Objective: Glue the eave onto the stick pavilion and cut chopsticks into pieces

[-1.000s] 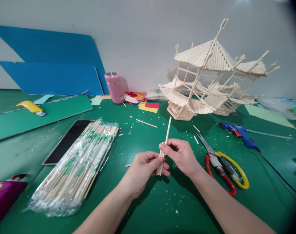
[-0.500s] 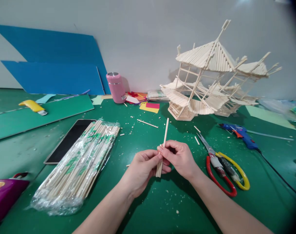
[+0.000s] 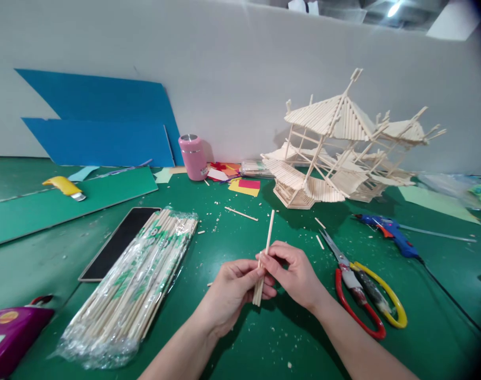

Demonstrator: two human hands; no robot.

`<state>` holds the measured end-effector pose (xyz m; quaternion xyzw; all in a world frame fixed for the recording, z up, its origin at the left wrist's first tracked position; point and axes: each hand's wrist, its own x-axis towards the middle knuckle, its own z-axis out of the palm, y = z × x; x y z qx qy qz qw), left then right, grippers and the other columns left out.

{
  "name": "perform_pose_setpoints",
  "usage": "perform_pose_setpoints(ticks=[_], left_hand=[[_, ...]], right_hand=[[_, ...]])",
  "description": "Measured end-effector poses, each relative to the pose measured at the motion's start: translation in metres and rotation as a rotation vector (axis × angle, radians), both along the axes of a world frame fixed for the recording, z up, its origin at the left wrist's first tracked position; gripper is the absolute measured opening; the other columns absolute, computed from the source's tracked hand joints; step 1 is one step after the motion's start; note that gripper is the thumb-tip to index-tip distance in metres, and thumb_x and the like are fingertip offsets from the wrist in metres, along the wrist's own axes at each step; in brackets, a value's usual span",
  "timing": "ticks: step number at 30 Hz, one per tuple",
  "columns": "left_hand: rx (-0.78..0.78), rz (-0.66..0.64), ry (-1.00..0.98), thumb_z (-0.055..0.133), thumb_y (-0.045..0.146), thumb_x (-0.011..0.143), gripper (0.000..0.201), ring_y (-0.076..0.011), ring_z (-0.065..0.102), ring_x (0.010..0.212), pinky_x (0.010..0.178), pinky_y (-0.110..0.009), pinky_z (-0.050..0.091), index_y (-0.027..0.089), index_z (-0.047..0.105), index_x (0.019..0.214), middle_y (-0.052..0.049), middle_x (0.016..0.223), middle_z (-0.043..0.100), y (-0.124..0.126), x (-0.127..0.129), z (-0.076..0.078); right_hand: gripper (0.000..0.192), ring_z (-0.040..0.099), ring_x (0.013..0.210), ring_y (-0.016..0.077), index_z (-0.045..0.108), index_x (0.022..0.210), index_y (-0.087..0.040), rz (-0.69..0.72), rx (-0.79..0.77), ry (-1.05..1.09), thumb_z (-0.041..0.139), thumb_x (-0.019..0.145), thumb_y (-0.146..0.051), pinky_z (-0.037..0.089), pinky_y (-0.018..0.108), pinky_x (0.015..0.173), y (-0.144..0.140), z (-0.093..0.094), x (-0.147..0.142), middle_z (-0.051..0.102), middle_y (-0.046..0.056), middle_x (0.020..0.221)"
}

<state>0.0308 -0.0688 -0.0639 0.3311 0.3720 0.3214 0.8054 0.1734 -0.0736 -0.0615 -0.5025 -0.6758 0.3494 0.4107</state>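
A few thin wooden sticks (image 3: 270,232) are pinched between my two hands above the green table; one rises well above the others. My left hand (image 3: 236,285) closes its thumb and fingers around the lower part of the sticks. Against it, my right hand (image 3: 291,272) grips them higher up with thumb and forefinger. Where the fingertips meet, the sticks are partly hidden. To the right lie scissors (image 3: 351,274) with one red and one yellow handle. On the left a clear plastic pack of chopsticks (image 3: 133,285) partly covers a dark phone (image 3: 119,245).
A wooden stick pagoda model (image 3: 331,153) stands at the back right, near a blue glue gun (image 3: 391,232) with a cord. A pink flask (image 3: 193,158), a yellow cutter (image 3: 64,187), blue boards (image 3: 102,140) and a purple object (image 3: 17,338) are farther left. Stick scraps (image 3: 241,214) litter the table.
The camera has tilted up slightly, so everything sits lower in view and more shows above the grey partition. Both hands keep the same grip on the sticks.
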Motion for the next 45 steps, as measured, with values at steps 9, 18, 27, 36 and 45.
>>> perform_pose_setpoints(ticks=[9, 18, 27, 36, 45], left_hand=[[-0.090, 0.031, 0.026, 0.064, 0.025, 0.070, 0.019, -0.0126, 0.061, 0.055, 0.058, -0.026, 0.047, 0.008, 0.060, 0.079, -0.008, 0.068, 0.066, 0.002, 0.002, -0.001], [-0.123, 0.029, 0.109, 0.066, 0.027, 0.067, 0.021, -0.0137, 0.062, 0.057, 0.060, -0.028, 0.048, 0.010, 0.058, 0.075, -0.006, 0.066, 0.065, 0.002, -0.001, 0.006], [-0.127, -0.060, 0.225, 0.069, 0.030, 0.063, 0.023, -0.0141, 0.062, 0.058, 0.059, -0.028, 0.047, 0.011, 0.059, 0.067, -0.006, 0.063, 0.065, 0.003, -0.011, 0.015], [-0.077, -0.329, 0.417, 0.066, 0.032, 0.064, 0.022, -0.0131, 0.062, 0.054, 0.051, -0.023, 0.043, 0.011, 0.062, 0.062, -0.006, 0.061, 0.065, 0.009, -0.026, 0.029], [-0.029, -0.455, 0.462, 0.065, 0.031, 0.064, 0.019, -0.0127, 0.062, 0.053, 0.051, -0.023, 0.045, 0.013, 0.063, 0.059, -0.004, 0.060, 0.066, 0.018, -0.036, 0.044]], right_hand=[[0.023, 0.057, 0.079, 0.0144, 0.063, 0.092, -0.017, 0.080, -0.049, 0.017, 0.042, 0.086, -0.021, 0.044, 0.025, 0.070, 0.006, 0.003, 0.009, 0.060, 0.005, 0.087], [0.028, 0.056, 0.082, 0.0169, 0.055, 0.107, -0.022, -0.095, -0.126, -0.230, 0.042, 0.084, -0.033, 0.045, 0.026, 0.069, -0.019, 0.019, 0.048, 0.059, 0.005, 0.095], [0.039, 0.050, 0.100, 0.0286, 0.044, 0.112, -0.020, -0.476, -0.132, -0.672, 0.043, 0.078, -0.039, 0.046, 0.040, 0.077, -0.099, -0.039, 0.159, 0.048, 0.013, 0.113], [0.053, 0.056, 0.092, 0.0279, 0.041, 0.111, -0.014, -0.467, -0.408, -0.845, 0.051, 0.066, -0.039, 0.047, 0.038, 0.076, -0.088, -0.028, 0.155, 0.053, 0.015, 0.106], [0.046, 0.061, 0.084, 0.0293, 0.047, 0.101, -0.017, -0.534, -0.477, -0.599, 0.054, 0.060, -0.036, 0.049, 0.035, 0.070, -0.102, -0.031, 0.174, 0.062, 0.012, 0.097]])
